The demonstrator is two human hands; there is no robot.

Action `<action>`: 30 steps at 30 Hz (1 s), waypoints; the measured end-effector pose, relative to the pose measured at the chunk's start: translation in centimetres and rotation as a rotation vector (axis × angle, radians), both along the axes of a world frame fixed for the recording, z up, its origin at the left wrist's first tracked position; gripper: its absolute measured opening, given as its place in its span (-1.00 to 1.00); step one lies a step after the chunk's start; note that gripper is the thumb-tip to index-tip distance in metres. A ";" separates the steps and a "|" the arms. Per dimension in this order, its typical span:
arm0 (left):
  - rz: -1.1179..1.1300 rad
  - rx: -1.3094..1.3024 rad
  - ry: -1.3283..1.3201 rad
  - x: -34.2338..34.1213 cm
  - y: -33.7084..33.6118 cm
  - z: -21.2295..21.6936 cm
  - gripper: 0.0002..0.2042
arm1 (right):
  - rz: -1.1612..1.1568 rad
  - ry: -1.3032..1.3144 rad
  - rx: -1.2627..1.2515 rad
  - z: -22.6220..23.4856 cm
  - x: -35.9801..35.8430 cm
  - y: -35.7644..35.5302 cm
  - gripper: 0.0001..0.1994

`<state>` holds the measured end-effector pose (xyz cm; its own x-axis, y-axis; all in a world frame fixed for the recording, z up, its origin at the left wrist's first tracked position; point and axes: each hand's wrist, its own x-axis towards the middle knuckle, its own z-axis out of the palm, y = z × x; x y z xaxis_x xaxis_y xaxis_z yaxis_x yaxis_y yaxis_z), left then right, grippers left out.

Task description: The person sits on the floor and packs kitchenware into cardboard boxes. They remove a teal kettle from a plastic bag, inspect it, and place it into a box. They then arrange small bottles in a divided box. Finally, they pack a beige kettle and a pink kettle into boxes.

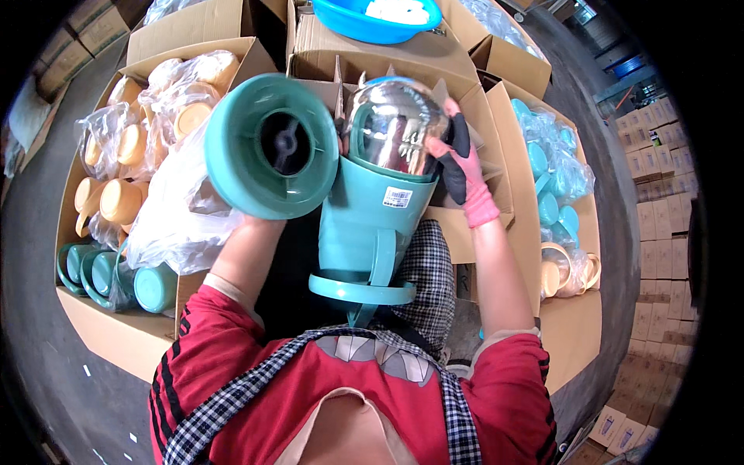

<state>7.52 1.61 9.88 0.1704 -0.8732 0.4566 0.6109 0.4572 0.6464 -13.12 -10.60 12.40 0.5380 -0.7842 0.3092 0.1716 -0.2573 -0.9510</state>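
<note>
My right hand [463, 161] curls round the silver liner [397, 128], likely brittle: cup its sides. My left grip's hidden, can't tell.

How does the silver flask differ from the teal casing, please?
The flask is shiny like a mirror, while the casing has a plain teal surface. The casing bears a handle and a white label; the visible part of the flask shows neither. Both have rounded sides.
</note>
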 end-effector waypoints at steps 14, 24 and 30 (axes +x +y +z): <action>-0.012 -0.023 0.013 -2.2 1.8 2.0 -0.68 | 0.683 0.977 -0.320 4.3 2.1 -1.7 -0.42; -0.063 0.031 0.128 -2.1 1.7 1.2 -0.64 | 0.453 1.426 -0.567 7.9 5.0 3.8 -0.40; -0.077 0.052 0.186 -2.0 2.0 0.7 -0.62 | 0.606 1.070 -0.195 6.5 1.6 1.8 -0.52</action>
